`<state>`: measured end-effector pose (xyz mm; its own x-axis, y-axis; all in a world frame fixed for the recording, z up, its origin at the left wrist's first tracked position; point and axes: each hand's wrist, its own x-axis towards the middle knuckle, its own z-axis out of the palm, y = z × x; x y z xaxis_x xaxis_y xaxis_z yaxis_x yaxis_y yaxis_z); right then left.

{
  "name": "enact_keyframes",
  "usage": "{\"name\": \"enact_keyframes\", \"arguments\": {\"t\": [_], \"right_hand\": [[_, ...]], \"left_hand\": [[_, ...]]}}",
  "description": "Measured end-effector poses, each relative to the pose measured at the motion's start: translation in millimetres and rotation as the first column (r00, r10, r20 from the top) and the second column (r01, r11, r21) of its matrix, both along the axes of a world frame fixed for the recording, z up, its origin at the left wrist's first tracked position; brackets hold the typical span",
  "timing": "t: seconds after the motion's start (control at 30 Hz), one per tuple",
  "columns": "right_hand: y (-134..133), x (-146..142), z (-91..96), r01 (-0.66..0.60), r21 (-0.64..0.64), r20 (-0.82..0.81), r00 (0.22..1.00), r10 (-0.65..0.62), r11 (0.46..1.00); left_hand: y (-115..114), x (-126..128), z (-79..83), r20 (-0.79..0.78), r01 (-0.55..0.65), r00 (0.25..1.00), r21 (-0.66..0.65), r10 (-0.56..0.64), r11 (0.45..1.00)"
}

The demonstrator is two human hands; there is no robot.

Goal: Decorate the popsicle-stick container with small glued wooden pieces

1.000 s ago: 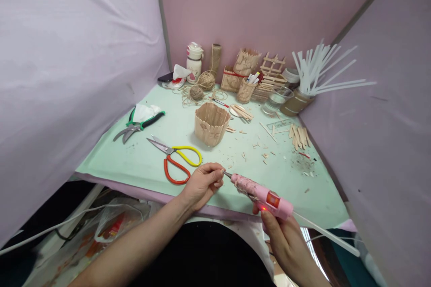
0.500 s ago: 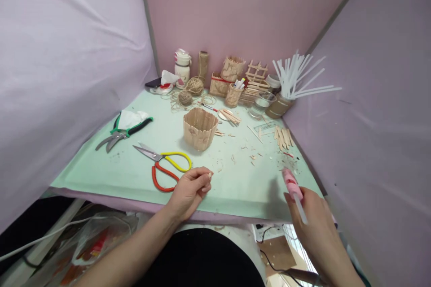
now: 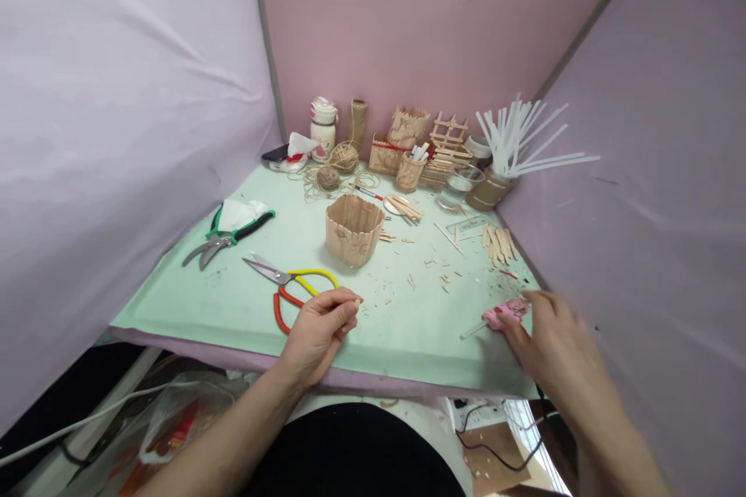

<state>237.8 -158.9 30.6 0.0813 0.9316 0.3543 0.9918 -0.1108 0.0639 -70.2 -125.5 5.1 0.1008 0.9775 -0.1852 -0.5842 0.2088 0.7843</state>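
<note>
Resting at the table's front edge, my left hand [image 3: 323, 330] is closed, with a small pale piece of wood [image 3: 357, 303] pinched between thumb and fingertip. Scissors [image 3: 284, 276] with one yellow and one red handle lie just beyond it, partly covered by the hand. A pink glue gun [image 3: 504, 314] is at the table's right front, a clear glue stick pointing left out of its back. My right hand [image 3: 551, 334], slightly blurred, has its thumb and fingers on either side of the gun. Behind my left hand stands a wooden-stick basket [image 3: 353, 237].
Pruning shears [image 3: 224, 237] lie at the left. Twine balls [image 3: 338, 163], a bottle [image 3: 323, 128], stick-built holders [image 3: 408, 128], a cup of water [image 3: 458, 188] and a jar of white glue sticks [image 3: 493, 188] line the back. Wooden sticks [image 3: 500, 244] and scraps lie at the right.
My right hand has turned the glue gun and lowered it to the table; its glue stick now points left. My left hand keeps its pinch. The view has shifted slightly.
</note>
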Motion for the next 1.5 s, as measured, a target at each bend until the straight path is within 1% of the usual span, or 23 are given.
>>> {"name": "enact_keyframes", "arguments": {"t": [0.03, 0.07, 0.1, 0.17, 0.2, 0.23, 0.33, 0.37, 0.43, 0.53, 0.63, 0.73, 0.8, 0.87, 0.97, 1.03, 1.1, 1.17, 1.23, 1.3, 1.37, 1.43, 1.5], "right_hand": [[11, -7, 13.0, -0.124, 0.039, -0.075, 0.989, 0.127, 0.991], [25, -16, 25.3, -0.246, 0.074, -0.143, 0.956, 0.255, 0.966], [41, -27, 36.0, -0.361, 0.101, -0.203, 0.905, 0.374, 0.927], [80, -50, 50.7, -0.571, 0.082, -0.316, 0.762, 0.565, 0.816], [101, -61, 54.3, -0.658, 0.063, -0.38, 0.679, 0.628, 0.75], [121, -71, 55.6, -0.719, 0.038, -0.449, 0.608, 0.655, 0.694], [173, -93, 50.0, -0.809, -0.02, -0.625, 0.469, 0.624, 0.588], [185, -97, 46.6, -0.826, -0.029, -0.666, 0.437, 0.605, 0.564], [203, -102, 39.7, -0.87, -0.03, -0.745, 0.349, 0.569, 0.493], [221, -106, 29.4, -0.927, -0.043, -0.841, 0.235, 0.488, 0.371], [237, -109, 18.8, -0.96, -0.071, -0.903, 0.177, 0.391, 0.27], [252, -114, 11.5, -0.984, -0.048, -0.946, 0.101, 0.307, 0.174], [256, -118, 10.5, -0.991, -0.033, -0.959, 0.068, 0.275, 0.129], [256, -122, 12.2, -0.99, -0.047, -0.951, 0.085, 0.299, 0.133], [247, -128, 16.8, -0.98, -0.047, -0.925, 0.115, 0.363, 0.192], [239, -131, 19.8, -0.974, -0.01, -0.933, 0.092, 0.349, 0.228], [230, -134, 22.6, -0.958, 0.023, -0.962, 0.056, 0.267, 0.285], [220, -137, 25.5, -0.934, 0.026, -0.993, 0.017, 0.116, 0.357], [211, -141, 28.5, -0.909, 0.006, -0.998, -0.03, -0.05, 0.418], [202, -144, 31.4, -0.879, -0.037, -0.983, -0.052, -0.173, 0.476], [193, -146, 33.8, -0.848, -0.103, -0.964, -0.043, -0.261, 0.519], [185, -147, 35.5, -0.83, -0.161, -0.942, -0.031, -0.333, 0.534], [179, -148, 36.2, -0.827, -0.18, -0.925, -0.041, -0.377, 0.532]], "left_hand": [[1, -2, 1.2, -0.014, -0.014, 1.0, 0.013, 0.014, 1.0], [3, -4, 2.7, -0.03, -0.029, 0.999, 0.031, 0.03, 0.999], [4, -6, 4.6, -0.048, -0.044, 0.998, 0.049, 0.046, 0.998], [8, -11, 8.7, -0.087, -0.072, 0.993, 0.077, 0.078, 0.994], [9, -13, 10.5, -0.103, -0.087, 0.99, 0.084, 0.096, 0.993], [11, -15, 11.9, -0.115, -0.104, 0.987, 0.089, 0.114, 0.991], [15, -20, 13.9, -0.135, -0.138, 0.979, 0.09, 0.149, 0.986], [16, -22, 13.9, -0.139, -0.144, 0.978, 0.09, 0.156, 0.985], [17, -25, 13.6, -0.147, -0.145, 0.977, 0.088, 0.157, 0.986], [19, -28, 13.7, -0.159, -0.12, 0.978, 0.095, 0.134, 0.988], [22, -29, 14.7, -0.168, -0.098, 0.979, 0.113, 0.117, 0.989], [26, -30, 15.8, -0.192, -0.089, 0.975, 0.105, 0.108, 0.99], [29, -31, 16.1, -0.208, -0.082, 0.973, 0.092, 0.1, 0.992], [32, -32, 16.0, -0.214, -0.086, 0.972, 0.075, 0.1, 0.994], [35, -33, 15.5, -0.203, -0.095, 0.974, 0.044, 0.102, 0.994], [36, -33, 15.7, -0.195, -0.098, 0.975, 0.034, 0.102, 0.995], [39, -34, 17.1, -0.205, -0.105, 0.972, 0.041, 0.112, 0.994], [42, -37, 20.3, -0.249, -0.128, 0.958, 0.072, 0.142, 0.989], [47, -40, 26.0, -0.338, -0.151, 0.92, 0.162, 0.198, 0.975], [51, -45, 34.2, -0.464, -0.137, 0.839, 0.326, 0.285, 0.935], [56, -48, 43.4, -0.577, -0.069, 0.709, 0.515, 0.405, 0.855], [59, -49, 51.5, -0.64, 0.032, 0.563, 0.649, 0.523, 0.76], [61, -49, 56.6, -0.663, 0.144, 0.444, 0.717, 0.603, 0.682]]}}
